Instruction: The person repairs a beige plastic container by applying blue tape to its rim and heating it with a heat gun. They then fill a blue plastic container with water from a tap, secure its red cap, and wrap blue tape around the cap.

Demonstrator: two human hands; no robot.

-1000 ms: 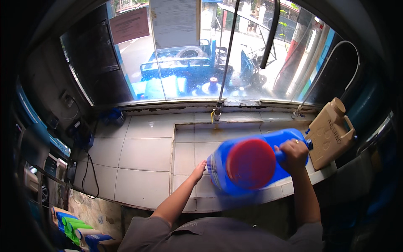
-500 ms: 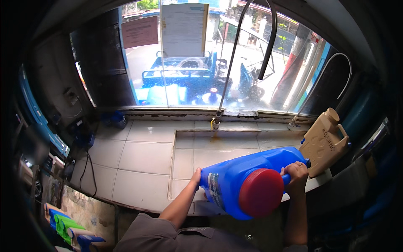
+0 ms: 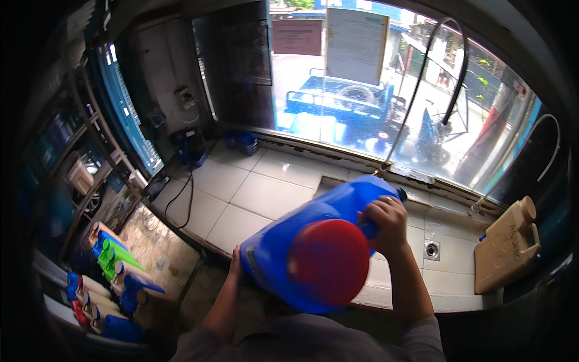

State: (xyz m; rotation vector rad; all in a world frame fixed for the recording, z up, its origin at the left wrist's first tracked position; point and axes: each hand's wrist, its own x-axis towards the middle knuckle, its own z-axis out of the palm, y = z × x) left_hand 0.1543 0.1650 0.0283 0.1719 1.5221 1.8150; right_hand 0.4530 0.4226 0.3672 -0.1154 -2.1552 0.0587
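Note:
A large blue water jug (image 3: pixel 274 232) with a wide red screw cap (image 3: pixel 329 265) is held up in front of me, lying on its side and tilted. My right hand (image 3: pixel 386 223) is wrapped round its handle near the narrow end, where a small dark spout (image 3: pixel 401 194) sticks out. At the broad bottom end, my left hand (image 3: pixel 237 260) presses against the jug; most of its fingers are hidden behind it. Beyond the jug lies a white tiled counter (image 3: pixel 259 196) with a recessed basin.
A tan jug (image 3: pixel 506 247) stands at the basin's right end, near a floor drain (image 3: pixel 432 250). Curved filler pipes (image 3: pixel 422 78) rise before the window. Several coloured jugs (image 3: pixel 120 265) stand low at left. A black cord (image 3: pixel 188 202) hangs over the counter's left part.
My view has turned to the left. The blue jug, in both hands, has swung left and nearer to me, away from the basin and the tan jug.

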